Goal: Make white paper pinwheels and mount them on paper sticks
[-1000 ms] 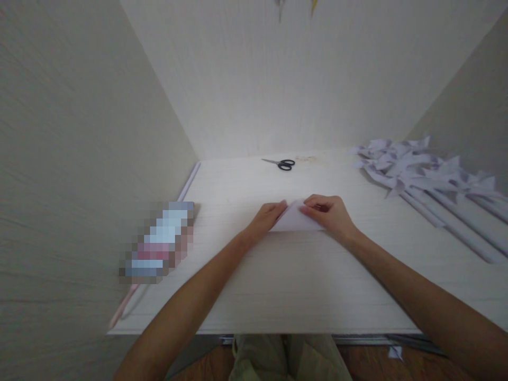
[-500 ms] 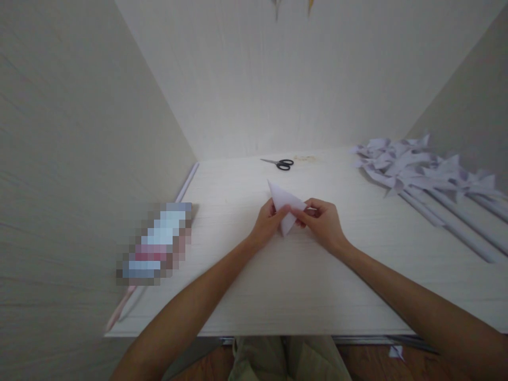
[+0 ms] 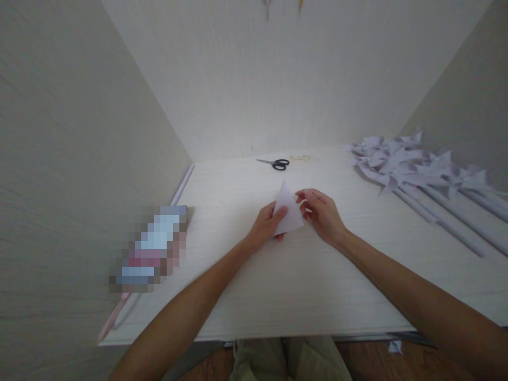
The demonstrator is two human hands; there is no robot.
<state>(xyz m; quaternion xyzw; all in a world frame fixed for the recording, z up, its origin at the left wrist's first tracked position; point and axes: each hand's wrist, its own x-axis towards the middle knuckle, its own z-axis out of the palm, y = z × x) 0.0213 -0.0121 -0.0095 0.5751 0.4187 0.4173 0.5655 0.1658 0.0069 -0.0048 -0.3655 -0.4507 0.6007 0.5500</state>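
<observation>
A white folded paper triangle (image 3: 289, 211) is held above the middle of the white table, its point facing away from me. My left hand (image 3: 266, 225) grips it at its left side, thumb on top and fingers beneath. Just to its right, my right hand (image 3: 319, 212) is off the paper, fingers bent and apart with nothing in them. Behind the paper lies a pair of scissors (image 3: 278, 164) with black handles, blades pointing left.
White paper pinwheels (image 3: 400, 159) on paper sticks (image 3: 444, 222) are heaped at the right. At the left edge lie a blurred-out object (image 3: 159, 238) and a thin pale rod (image 3: 182, 182). Walls close in the table (image 3: 309, 301) at the back and sides. A paper scrap (image 3: 395, 346) is on the floor.
My right hand has let go of the paper and moved slightly away. The triangle has turned in my left hand so that its point faces the back. The camera view has shifted a little.
</observation>
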